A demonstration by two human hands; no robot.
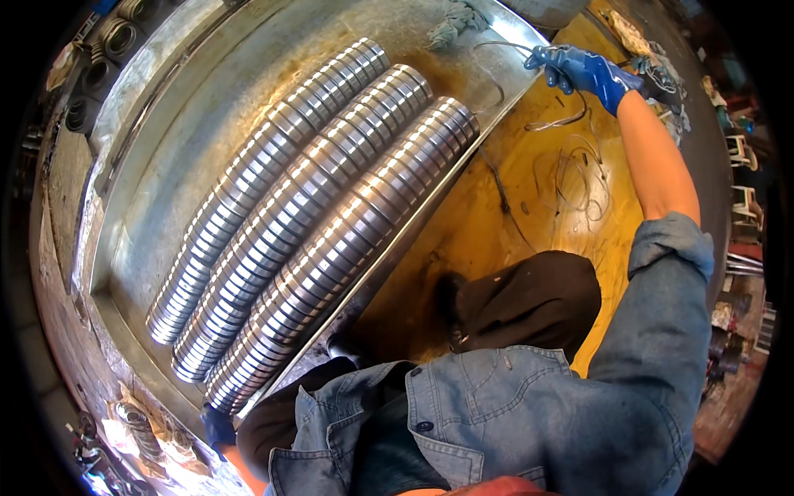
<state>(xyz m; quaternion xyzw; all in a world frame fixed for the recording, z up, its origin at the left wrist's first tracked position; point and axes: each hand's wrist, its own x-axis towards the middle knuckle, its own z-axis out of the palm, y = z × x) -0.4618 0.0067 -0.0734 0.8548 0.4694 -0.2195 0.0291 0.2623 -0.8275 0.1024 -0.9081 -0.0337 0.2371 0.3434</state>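
Three long rows of shiny metal rings lie side by side in a shallow metal tray point(178, 107): a left row point(269, 186), a middle row point(306, 219) and a right row point(347, 248). My right hand point(579, 73), in a blue rubber glove, is closed on a thin wire point(506, 43) at the tray's far right corner. The wire curves back into the tray toward the far end of the right row. At that row's near end is my left hand point(217, 426), also in a blue glove; its fingers are mostly hidden.
A yellow, oily surface point(463, 215) lies right of the tray, with loose wire coils point(583, 182) on it. A crumpled grey-green rag point(455, 23) sits at the tray's far end. Coiled springs point(120, 37) stand at upper left. My bent knee point(538, 293) is beside the tray.
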